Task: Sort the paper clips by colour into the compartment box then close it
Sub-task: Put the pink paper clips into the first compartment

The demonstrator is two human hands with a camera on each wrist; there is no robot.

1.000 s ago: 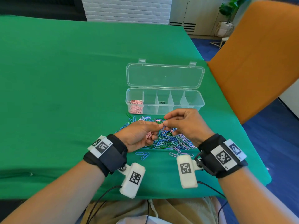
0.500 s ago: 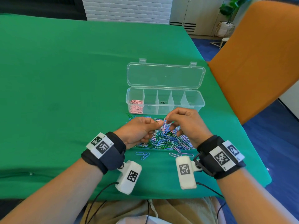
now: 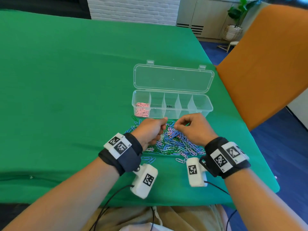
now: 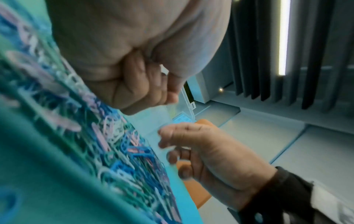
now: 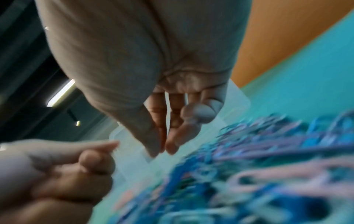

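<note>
On the green table (image 3: 66, 80), paper clips (image 3: 173, 144) lie under both hands; left hand (image 3: 150, 130) fisted, right hand (image 3: 195, 129) seemingly pinching nothing

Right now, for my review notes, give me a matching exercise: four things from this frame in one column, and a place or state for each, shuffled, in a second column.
Things:
1. Lid
2. Pink clips
3. Pile
4. Chair

Places or states:
A. loose on the cloth, between the hands and the box
B. in the leftmost compartment
C. off the table's right edge
D. swung open, lying flat behind the box

Pairs: 1-D, 2-B, 3-A, 4-C
</note>
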